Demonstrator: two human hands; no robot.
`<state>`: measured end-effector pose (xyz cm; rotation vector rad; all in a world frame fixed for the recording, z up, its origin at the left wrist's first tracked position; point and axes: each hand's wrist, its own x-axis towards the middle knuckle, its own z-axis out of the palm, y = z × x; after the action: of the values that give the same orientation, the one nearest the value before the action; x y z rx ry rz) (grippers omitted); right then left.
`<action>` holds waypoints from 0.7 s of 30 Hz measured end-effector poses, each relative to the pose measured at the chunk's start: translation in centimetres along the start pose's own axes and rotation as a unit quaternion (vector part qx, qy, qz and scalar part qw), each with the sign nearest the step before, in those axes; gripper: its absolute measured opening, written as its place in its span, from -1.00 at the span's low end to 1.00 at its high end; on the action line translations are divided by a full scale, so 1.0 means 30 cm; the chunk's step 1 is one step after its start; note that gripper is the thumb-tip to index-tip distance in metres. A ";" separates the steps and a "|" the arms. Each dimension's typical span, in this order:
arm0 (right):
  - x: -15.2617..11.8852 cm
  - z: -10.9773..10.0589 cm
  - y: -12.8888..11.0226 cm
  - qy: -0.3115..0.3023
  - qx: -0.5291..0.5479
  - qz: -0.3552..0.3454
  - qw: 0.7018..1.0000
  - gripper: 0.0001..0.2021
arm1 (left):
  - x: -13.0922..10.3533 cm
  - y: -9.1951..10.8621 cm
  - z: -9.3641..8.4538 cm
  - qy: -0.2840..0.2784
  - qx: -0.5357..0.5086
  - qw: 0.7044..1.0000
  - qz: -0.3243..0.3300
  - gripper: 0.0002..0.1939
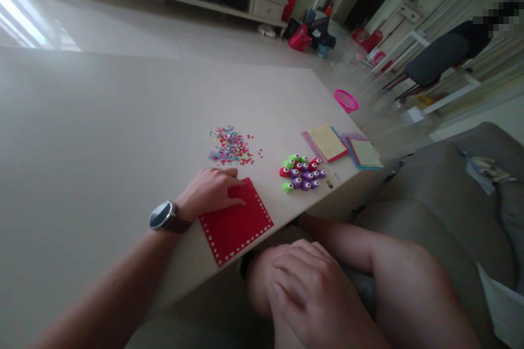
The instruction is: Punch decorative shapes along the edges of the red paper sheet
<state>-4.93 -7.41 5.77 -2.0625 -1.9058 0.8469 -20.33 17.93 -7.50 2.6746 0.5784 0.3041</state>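
Red card (pixel 241 229) under left fingers (pixel 224 175); pink basket (pixel 346 100) beyond table (pixel 123 114), contents unclear.

- Dim, muted indoor light overall; its source is out of view.
- Bright white glare streaks the glossy floor (pixel 180 49) beyond the far left of the table (pixel 123 109).
- A faint sheen pales the tabletop's left side.
- Deep shadow lies under the table's near edge; the sofa (pixel 434 174) to its right is dull.
- The red card (pixel 239 223) on the table looks saturated, slightly soft.
- Beyond the table, details blur; toward the right edge, shapes stretch.
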 end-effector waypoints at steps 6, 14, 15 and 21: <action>0.015 0.033 -0.029 -0.030 -0.003 -0.020 0.999 -0.91 | -0.007 0.001 -0.011 0.049 -0.035 0.998 -0.003 -0.61; 0.018 0.032 -0.029 -0.026 -0.001 -0.013 1.000 -0.90 | -0.004 0.022 0.009 0.030 -0.017 0.999 -0.008 -0.68; 0.018 0.028 -0.028 -0.026 -0.002 -0.012 1.000 -0.89 | -0.005 0.021 0.006 0.031 -0.019 0.999 -0.003 -0.71; 0.018 0.021 -0.020 -0.028 -0.004 -0.009 1.000 -0.90 | -0.006 0.036 -0.008 0.039 0.000 0.999 0.011 -0.72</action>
<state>-5.76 -6.94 5.41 -2.0449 -1.9561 0.9047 -20.19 17.02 -6.85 2.6803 0.5722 0.4161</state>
